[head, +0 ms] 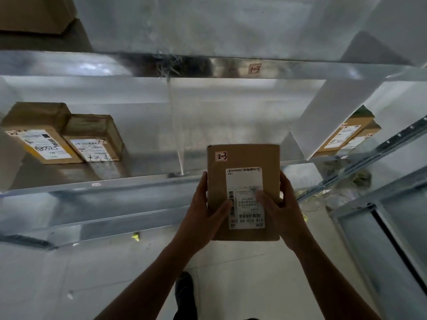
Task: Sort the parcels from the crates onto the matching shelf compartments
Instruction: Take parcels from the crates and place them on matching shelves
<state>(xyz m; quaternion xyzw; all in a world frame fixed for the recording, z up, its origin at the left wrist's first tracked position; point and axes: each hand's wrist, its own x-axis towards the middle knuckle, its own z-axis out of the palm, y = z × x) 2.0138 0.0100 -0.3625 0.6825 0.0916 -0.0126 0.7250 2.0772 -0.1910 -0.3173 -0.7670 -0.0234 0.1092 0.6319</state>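
Observation:
A flat brown cardboard parcel (242,167) with a white shipping label and a small tag reading "2-3" is held level in front of the metal shelf. My left hand (205,211) grips its left edge, thumb lying across the label. My right hand (282,204) grips its right edge, thumb on the label too. The parcel's far end reaches over the front rail (138,183) of the middle shelf, at the compartment right of a thin divider (175,135). A tag reading "1-3" (254,69) sticks on the rail of the shelf above.
Two brown boxes (39,132) (96,137) lie in the compartment to the left, one tagged "2-2". More boxes (346,135) sit behind a white upright (323,112) at the right. A large carton (34,12) is on the top shelf at left. My shoe (184,289) stands on the pale floor.

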